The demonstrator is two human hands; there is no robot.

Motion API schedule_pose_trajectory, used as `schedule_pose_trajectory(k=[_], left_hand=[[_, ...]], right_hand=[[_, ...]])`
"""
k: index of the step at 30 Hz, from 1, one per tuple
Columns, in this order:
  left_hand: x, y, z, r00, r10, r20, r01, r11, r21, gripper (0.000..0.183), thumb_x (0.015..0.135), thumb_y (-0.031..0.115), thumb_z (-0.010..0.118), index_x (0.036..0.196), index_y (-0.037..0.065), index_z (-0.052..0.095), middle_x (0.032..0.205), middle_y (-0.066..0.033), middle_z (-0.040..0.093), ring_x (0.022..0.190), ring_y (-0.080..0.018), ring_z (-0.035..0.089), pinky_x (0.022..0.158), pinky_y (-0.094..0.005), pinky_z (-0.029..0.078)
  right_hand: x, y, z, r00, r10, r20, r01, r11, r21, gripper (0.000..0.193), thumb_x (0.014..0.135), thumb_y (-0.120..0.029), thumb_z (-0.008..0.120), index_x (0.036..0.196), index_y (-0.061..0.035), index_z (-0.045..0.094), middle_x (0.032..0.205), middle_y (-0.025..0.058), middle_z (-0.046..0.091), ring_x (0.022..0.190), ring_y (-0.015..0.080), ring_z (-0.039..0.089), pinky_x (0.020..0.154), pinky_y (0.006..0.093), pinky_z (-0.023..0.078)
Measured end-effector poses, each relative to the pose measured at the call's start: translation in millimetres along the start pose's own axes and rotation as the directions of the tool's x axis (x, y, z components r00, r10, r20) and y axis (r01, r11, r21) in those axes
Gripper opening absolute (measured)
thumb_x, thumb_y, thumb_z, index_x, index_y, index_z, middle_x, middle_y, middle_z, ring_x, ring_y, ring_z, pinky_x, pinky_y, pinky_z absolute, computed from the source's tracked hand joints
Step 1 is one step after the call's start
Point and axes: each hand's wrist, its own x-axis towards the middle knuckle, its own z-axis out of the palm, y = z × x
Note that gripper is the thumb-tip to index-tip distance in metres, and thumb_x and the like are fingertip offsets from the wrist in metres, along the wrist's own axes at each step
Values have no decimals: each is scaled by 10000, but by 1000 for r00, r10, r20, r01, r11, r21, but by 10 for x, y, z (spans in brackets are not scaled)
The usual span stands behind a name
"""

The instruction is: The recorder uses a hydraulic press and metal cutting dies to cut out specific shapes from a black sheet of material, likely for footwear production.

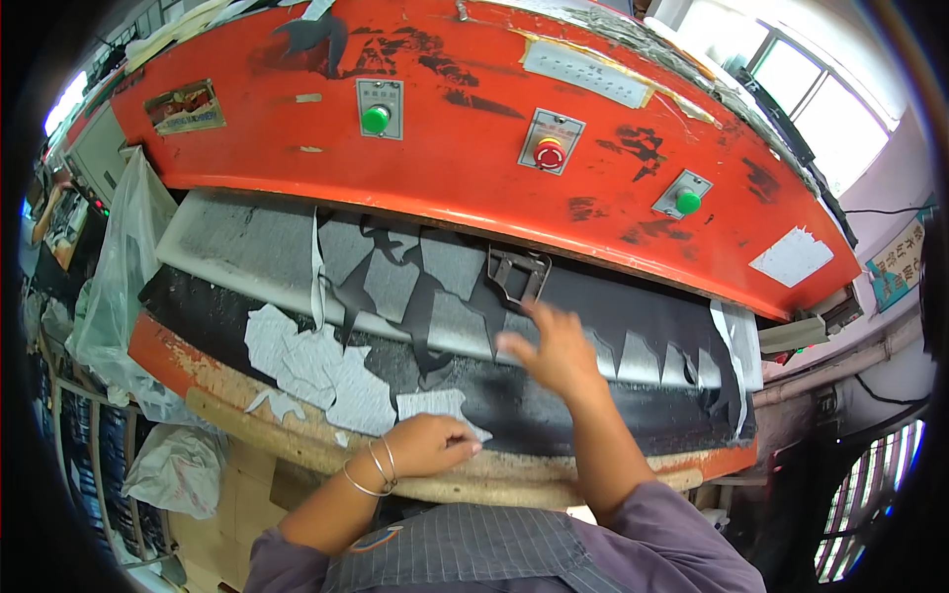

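My right hand (561,354) reaches over the black sheet (633,306), fingers apart and holding nothing. Its fingertips are close to a metal cutting die (519,279), a small open frame standing near the red machine's lower edge; whether they touch it I cannot tell. Angular cutouts run through the black sheet, and pale padding shows beneath. My left hand (430,442), with bangles at the wrist, is curled at the bench's front edge. Right beside it lies a pale grey cut piece (435,403). What the left fingers hold, if anything, is hidden.
Across the back stands a red machine (445,119) with a red stop button (550,152) and two green buttons. Several pale grey cut pieces (316,366) lie on the bench's left part. Plastic sheeting (124,267) hangs at far left, above a white sack (180,469).
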Motion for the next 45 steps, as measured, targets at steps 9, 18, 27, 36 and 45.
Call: schedule_pose_trajectory(k=[9, 18, 27, 36, 45], left_hand=[[1028, -321, -605, 950, 152, -273, -192, 973, -125, 325, 887, 164, 645, 1183, 41, 594, 1025, -96, 626, 774, -124, 602, 697, -272, 492], [1093, -311, -437, 995, 85, -43, -95, 910, -403, 682, 807, 45, 718, 1361, 77, 321, 1108, -100, 567, 833, -112, 611, 696, -248, 499], [581, -594, -419, 698, -69, 713, -3, 995, 99, 332, 862, 405, 658, 924, 78, 660, 767, -102, 669, 668, -226, 638, 634, -344, 485], [566, -40, -1321, 996, 89, -15, -85, 985, 153, 544, 824, 288, 720, 1275, 47, 532, 1157, -152, 625, 1038, -227, 624, 881, -337, 492], [2516, -772, -1104, 775, 244, -583, 2, 921, 389, 427, 803, 65, 519, 1217, 12, 426, 1209, -174, 605, 1193, -304, 539, 1095, -441, 294]], right_hand=[[1179, 136, 326, 952, 297, 75, -289, 952, -102, 685, 716, -450, 674, 1248, -43, 531, 1242, 199, 526, 1218, 338, 473, 919, 453, 460], [57, 124, 81, 971, 11, 237, -142, 828, 543, 388, 774, -265, 687, 1058, -4, 647, 1016, 138, 510, 1032, 269, 495, 905, 357, 404], [978, 475, -493, 771, -356, 529, 624, 586, -516, 284, 797, -144, 623, 1045, -13, 668, 1334, 94, 493, 1308, 236, 401, 1080, 459, 301], [950, 1118, 198, 934, -321, -155, 255, 906, -337, 744, 668, -281, 753, 1359, -179, 498, 1496, 273, 249, 1396, 427, 237, 1109, 577, 174], [1430, 998, 563, 965, -54, -257, 80, 993, 89, 427, 726, -334, 783, 982, -55, 588, 1221, 246, 577, 1331, 381, 394, 1108, 481, 265]])
